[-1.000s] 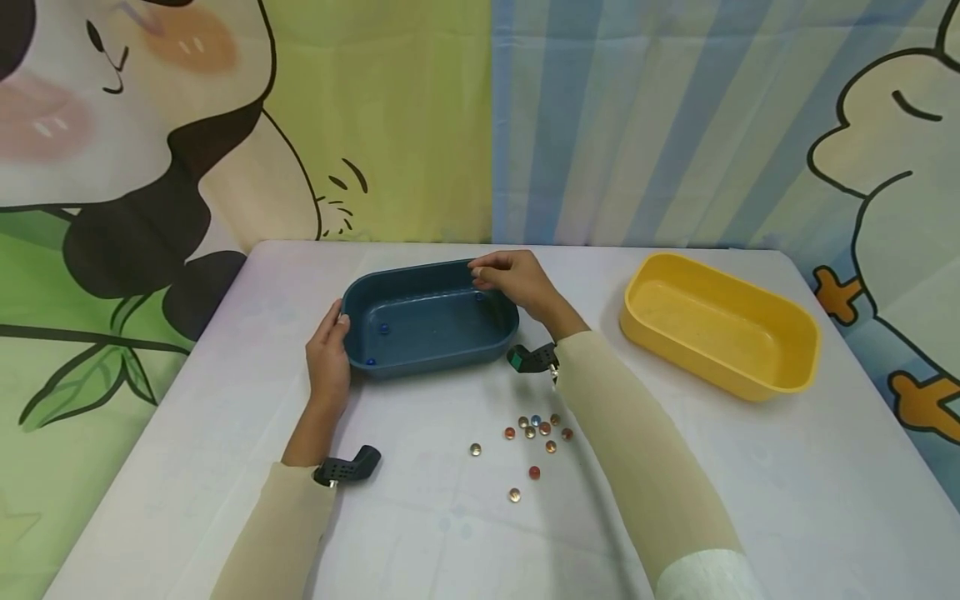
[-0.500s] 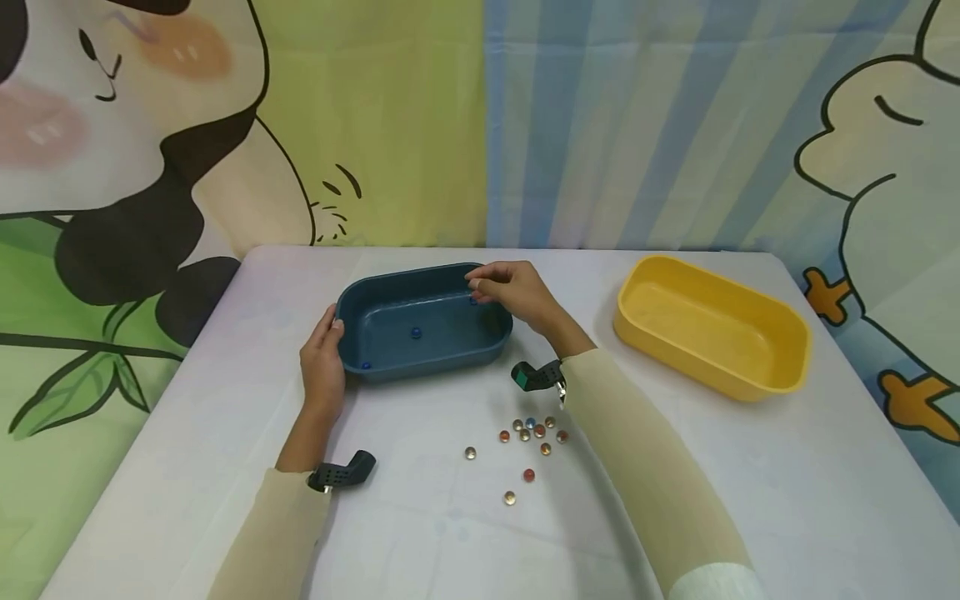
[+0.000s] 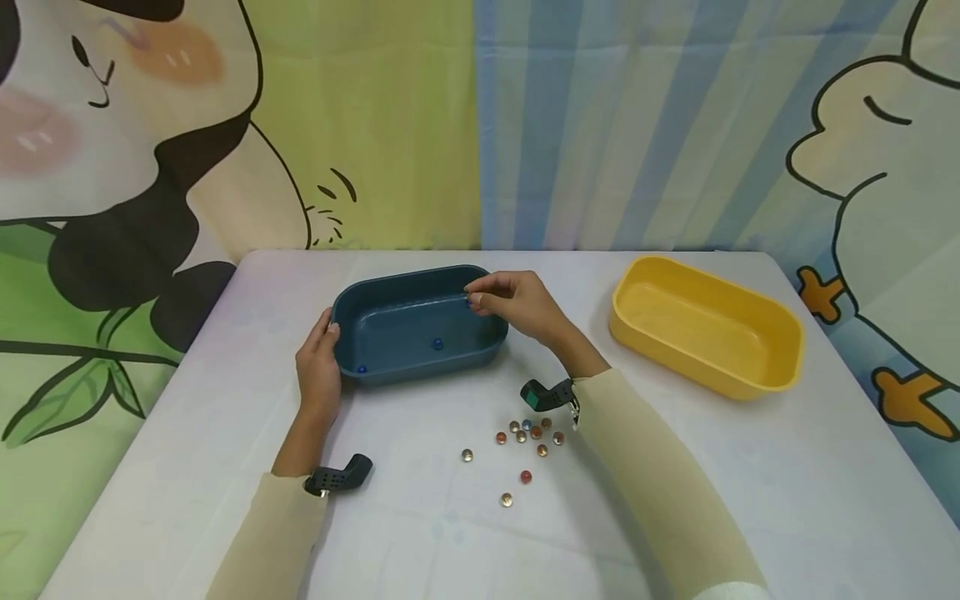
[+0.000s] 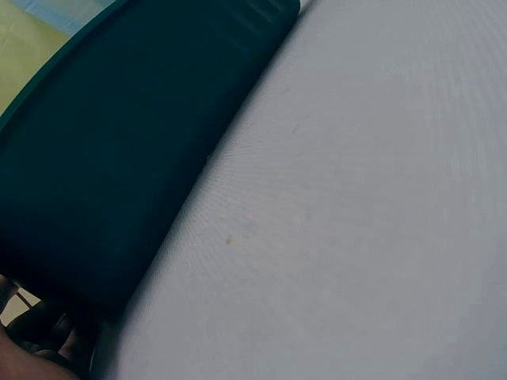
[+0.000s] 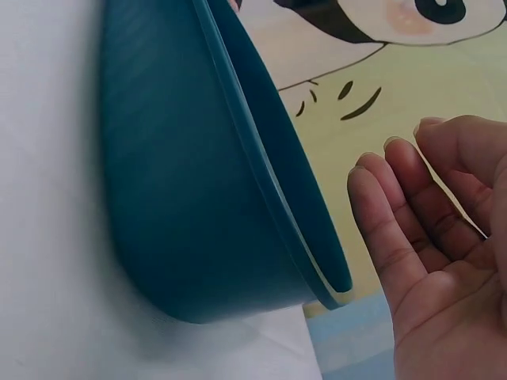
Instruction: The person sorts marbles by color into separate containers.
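Note:
In the head view, my left hand grips the left end of a dark blue plastic basin, the thumb at its rim. My right hand hangs over the basin's right end. Its fingers are loosely bent, and the right wrist view shows nothing between them. Inside the basin lie a blue marble right of the middle and another blue marble in the front left corner. A third blue spot, likely a marble, shows just under the right fingertips. In the left wrist view the basin's wall hides most of the left hand.
Several small glass marbles, mostly amber and red with one blue, lie on the white tablecloth before the basin. A yellow basin stands at the right. A printed curtain hangs behind the table.
One blue marble has rolled rightward across the basin floor. My right hand has dipped slightly at the basin's right end. The left hand keeps its hold, and the head view has shifted a little.

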